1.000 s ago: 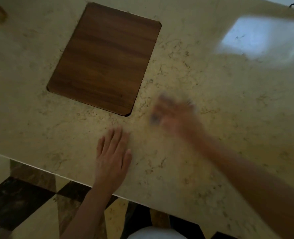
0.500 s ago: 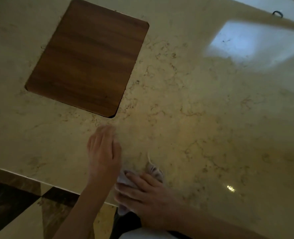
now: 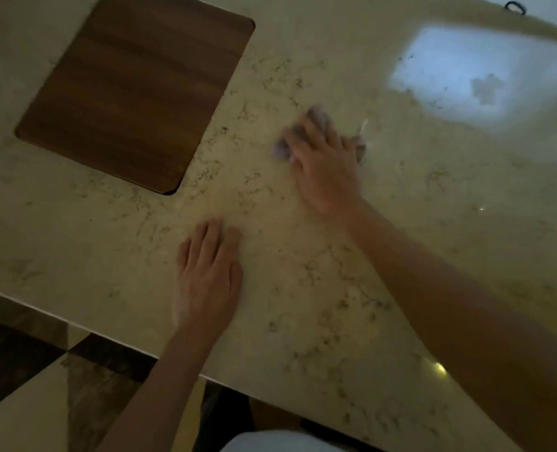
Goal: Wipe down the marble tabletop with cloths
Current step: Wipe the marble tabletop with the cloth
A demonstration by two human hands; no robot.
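Note:
The beige veined marble tabletop fills most of the view. My right hand reaches out over its middle and presses a small pale cloth flat on the marble; the cloth shows only at my fingertips and beside my thumb, the rest is under my palm. My left hand lies flat on the marble near the front edge, fingers together, holding nothing.
A dark wooden rectangular panel is set in the tabletop at the upper left. A bright window reflection lies on the marble at the upper right. The table's front edge runs diagonally, with dark and pale floor tiles below.
My right hand has swept the cloth from the front edge beside my left hand out to the middle of the table. My left hand has stayed flat in about the same place.

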